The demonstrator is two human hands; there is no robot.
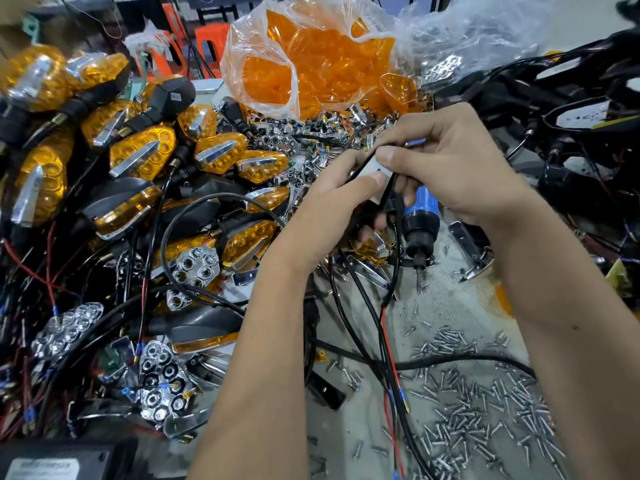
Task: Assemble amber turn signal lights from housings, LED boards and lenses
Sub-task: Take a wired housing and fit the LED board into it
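Observation:
Both hands meet at the middle of the bench. My left hand [341,199] pinches a small white LED board [375,169] with its thumb, and black and red wires [384,317] hang down from the board. My right hand [446,164] presses its thumb on the board's top edge and also holds a blue-handled electric screwdriver [417,230], bit pointing down. An amber lens with a chrome strip [372,249] lies just under my left fingers. Whether a housing is in my left palm is hidden.
Finished amber turn signals [142,150] are piled at left among chrome reflectors [195,268] and wires. A plastic bag of amber lenses [311,64] stands at the back. Loose screws [485,403] litter the grey mat at lower right. Black housings and cables [571,133] fill the right.

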